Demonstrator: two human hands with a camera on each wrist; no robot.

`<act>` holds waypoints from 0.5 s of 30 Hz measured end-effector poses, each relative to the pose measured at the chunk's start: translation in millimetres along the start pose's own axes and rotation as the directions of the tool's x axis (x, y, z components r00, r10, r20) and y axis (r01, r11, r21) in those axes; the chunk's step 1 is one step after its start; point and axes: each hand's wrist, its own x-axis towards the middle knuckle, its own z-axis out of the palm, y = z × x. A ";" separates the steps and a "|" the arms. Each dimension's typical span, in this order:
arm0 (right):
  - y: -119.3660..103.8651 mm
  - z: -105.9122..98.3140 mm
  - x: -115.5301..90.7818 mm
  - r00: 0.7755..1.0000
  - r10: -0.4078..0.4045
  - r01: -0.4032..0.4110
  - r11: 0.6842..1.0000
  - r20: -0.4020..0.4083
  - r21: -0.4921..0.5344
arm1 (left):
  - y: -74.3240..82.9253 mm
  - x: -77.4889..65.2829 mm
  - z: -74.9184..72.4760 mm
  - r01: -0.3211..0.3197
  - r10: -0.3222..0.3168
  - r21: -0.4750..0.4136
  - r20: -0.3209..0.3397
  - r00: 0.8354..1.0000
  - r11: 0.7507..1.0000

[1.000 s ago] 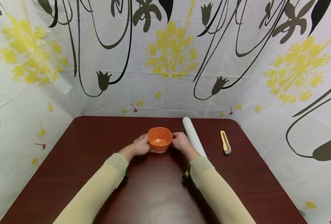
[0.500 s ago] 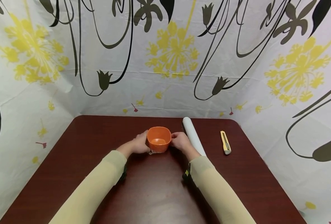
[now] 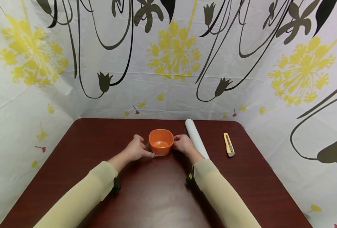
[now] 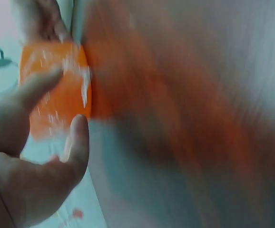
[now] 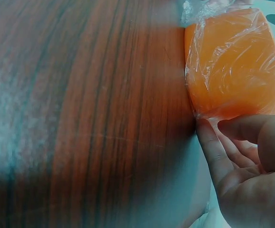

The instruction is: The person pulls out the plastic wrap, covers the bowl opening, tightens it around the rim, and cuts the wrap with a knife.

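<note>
Dark red wooden table [image 3: 71, 177] filling the lower half of the head view, walled on three sides by a white flowered curtain [image 3: 168, 63]. White roll [image 3: 195, 137] lying at about 1 o'clock from the table's middle, its near end hidden behind the right wrist. Orange bowl [image 3: 161, 142] standing upright near 12 o'clock, between both hands, just left of the roll. Yellow box cutter [image 3: 229, 145] at 2 o'clock, well apart from the bowl.

Left hand [image 3: 137, 148] at the bowl's 9 o'clock side, fingers loosely bent toward the wall; contact not clear from the head view. Left wrist view heavily blurred: thumb and a finger spread apart near the bowl [image 4: 56, 90], gripping nothing as far as can be made out. Right hand [image 3: 182, 144] at the bowl's 3 o'clock side.

Clear plastic wrap [image 5: 232, 61] visible only in the right wrist view, stretched and wrinkled over the bowl's outer wall; barely a glint at the bowl's base in the head view. Right fingertips [image 5: 209, 135] curled and pressed to the wrap at the lower edge of the bowl, seemingly pinching the film; exact grip partly cut off by the frame.
</note>
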 end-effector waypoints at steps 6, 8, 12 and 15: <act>-1.0 -0.8 0.0 1.000 -0.004 0.003 0.999 -0.005 -0.035 | 5.7 -5.9 9.5 -0.018 0.018 -0.002 -0.060 0.998 1.000; -1.7 -1.0 -0.4 1.000 -0.008 0.008 0.999 -0.001 -0.053 | 5.3 -5.0 11.2 -0.023 0.023 -0.004 -0.042 0.999 1.000; -3.0 -0.8 -1.4 1.000 -0.020 0.020 0.997 0.004 -0.074 | 4.6 -3.6 15.2 -0.018 0.018 0.004 0.009 1.000 1.000; -3.4 -1.6 -0.7 1.000 -0.029 0.030 0.995 0.011 -0.096 | 5.6 -3.7 17.8 -0.020 0.019 0.044 0.024 1.000 0.999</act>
